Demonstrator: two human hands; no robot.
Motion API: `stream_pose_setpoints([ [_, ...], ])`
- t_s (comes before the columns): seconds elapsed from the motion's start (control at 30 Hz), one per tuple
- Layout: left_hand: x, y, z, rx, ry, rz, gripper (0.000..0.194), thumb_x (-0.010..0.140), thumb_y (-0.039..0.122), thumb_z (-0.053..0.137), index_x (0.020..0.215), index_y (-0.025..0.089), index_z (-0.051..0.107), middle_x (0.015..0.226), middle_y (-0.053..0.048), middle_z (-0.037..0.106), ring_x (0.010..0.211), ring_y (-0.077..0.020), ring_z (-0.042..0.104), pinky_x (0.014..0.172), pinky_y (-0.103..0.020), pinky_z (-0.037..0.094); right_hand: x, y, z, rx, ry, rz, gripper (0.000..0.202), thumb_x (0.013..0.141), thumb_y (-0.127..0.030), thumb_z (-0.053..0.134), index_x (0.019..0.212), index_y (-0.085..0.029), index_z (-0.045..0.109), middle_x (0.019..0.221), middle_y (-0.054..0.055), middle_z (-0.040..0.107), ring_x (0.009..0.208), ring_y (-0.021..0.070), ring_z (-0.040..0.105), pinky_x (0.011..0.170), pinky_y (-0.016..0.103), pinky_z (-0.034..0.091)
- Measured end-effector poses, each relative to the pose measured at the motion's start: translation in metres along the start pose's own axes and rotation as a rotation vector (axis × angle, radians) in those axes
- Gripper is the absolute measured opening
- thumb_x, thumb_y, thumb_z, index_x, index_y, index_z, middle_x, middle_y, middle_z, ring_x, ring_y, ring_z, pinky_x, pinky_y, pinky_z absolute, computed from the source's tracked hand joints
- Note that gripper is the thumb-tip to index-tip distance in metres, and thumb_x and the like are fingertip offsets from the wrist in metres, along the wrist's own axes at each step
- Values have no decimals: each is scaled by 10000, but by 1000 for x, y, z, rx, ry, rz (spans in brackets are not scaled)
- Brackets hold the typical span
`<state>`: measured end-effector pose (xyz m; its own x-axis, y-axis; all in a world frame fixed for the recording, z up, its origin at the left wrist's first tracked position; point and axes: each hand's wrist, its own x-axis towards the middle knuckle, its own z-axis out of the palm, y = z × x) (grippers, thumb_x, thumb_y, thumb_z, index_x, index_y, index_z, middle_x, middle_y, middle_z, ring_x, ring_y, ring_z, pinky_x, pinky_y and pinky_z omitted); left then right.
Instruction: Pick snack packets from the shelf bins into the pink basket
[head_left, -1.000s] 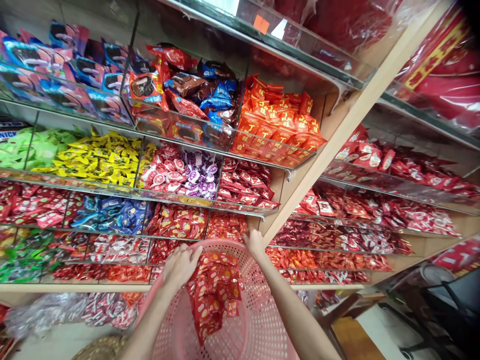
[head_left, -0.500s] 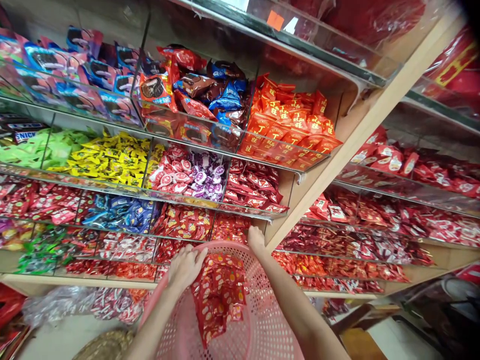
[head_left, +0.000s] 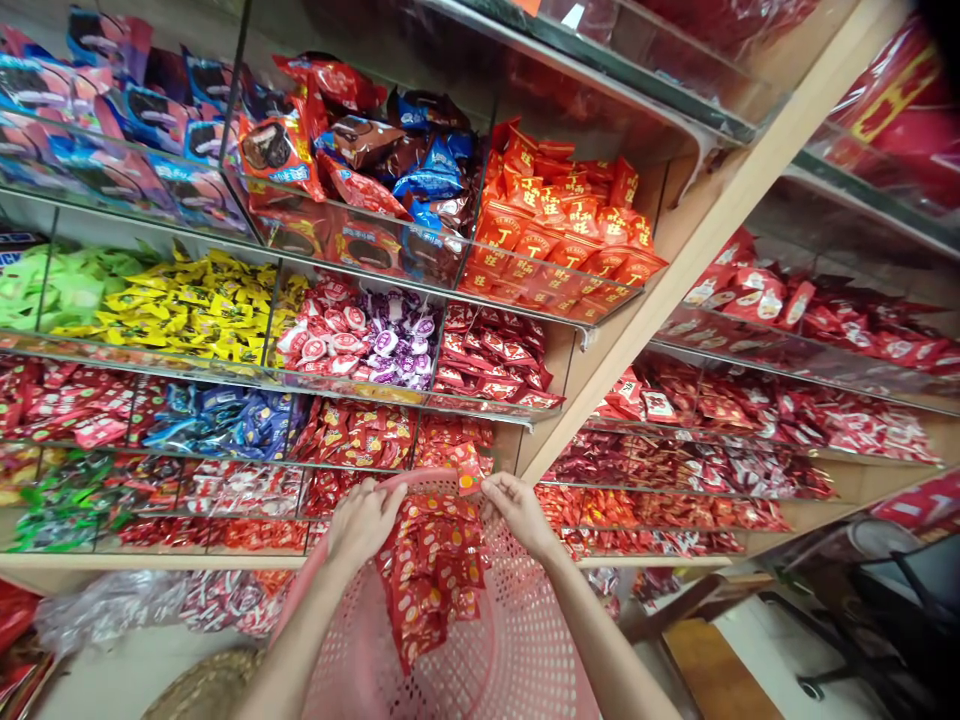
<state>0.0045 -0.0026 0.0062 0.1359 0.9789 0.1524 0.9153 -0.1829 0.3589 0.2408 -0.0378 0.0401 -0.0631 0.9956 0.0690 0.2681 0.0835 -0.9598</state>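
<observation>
My left hand (head_left: 364,520) is closed over the far-left rim of a pink perforated plastic basket (head_left: 536,640), its thumb on the inside. Within the basket, a bunch of red candy packets (head_left: 435,565) with orange and pale round prints leans against the far wall, close to my left thumb. At the far rim, my right hand (head_left: 517,510) pinches the edge of one small red candy packet (head_left: 470,467) between thumb and fingertips. Just behind that packet lies a shelf bin of similar red packets (head_left: 450,438).
Clear-fronted shelves (head_left: 247,375) of wrapped sweets rise ahead, split by a slanting wooden upright (head_left: 637,330). Bagged sweets (head_left: 232,600) lie on the floor at left beside a woven round item (head_left: 206,685). A wooden stool (head_left: 705,665) and a dark chair base (head_left: 825,640) stand at right.
My right hand has drawn back from the shelf bin to the basket's far rim, bringing out a red candy packet. My left hand stays on the rim. The view has shifted slightly.
</observation>
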Motion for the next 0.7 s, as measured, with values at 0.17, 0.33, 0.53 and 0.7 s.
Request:
stream_pose_setpoints([
  [0.17, 1, 1, -1, 3, -10, -2, 632, 778, 572, 138, 767, 196, 646, 866, -77, 547, 831, -185, 500, 748, -306, 348, -14, -9, 3, -85, 36, -42, 293, 772, -455, 443, 746, -172, 514, 595, -3, 579, 502, 103, 505, 483, 213, 401],
  [0.33, 0, 0, -2, 13, -4, 5, 632, 782, 564, 135, 741, 190, 643, 855, -78, 542, 817, -180, 501, 748, -302, 349, -28, -18, 2, -414, 129, -227, 259, 812, -374, 412, 744, -168, 553, 696, 25, 584, 645, 125, 531, 592, 229, 413],
  [0.53, 1, -1, 1, 10, -6, 12, 639, 784, 566, 120, 755, 199, 643, 850, -72, 537, 831, -178, 494, 749, -298, 344, -50, -19, 4, -533, 83, -334, 201, 826, -306, 394, 872, -185, 548, 846, 55, 585, 784, 145, 536, 718, 272, 420],
  [0.7, 2, 0, 0, -6, -34, -8, 643, 781, 569, 122, 778, 199, 649, 863, -75, 539, 858, -190, 486, 772, -312, 337, -69, 2, 31, -188, 117, -5, 245, 820, -432, 349, 801, -209, 450, 688, 4, 530, 604, 126, 538, 527, 237, 440],
])
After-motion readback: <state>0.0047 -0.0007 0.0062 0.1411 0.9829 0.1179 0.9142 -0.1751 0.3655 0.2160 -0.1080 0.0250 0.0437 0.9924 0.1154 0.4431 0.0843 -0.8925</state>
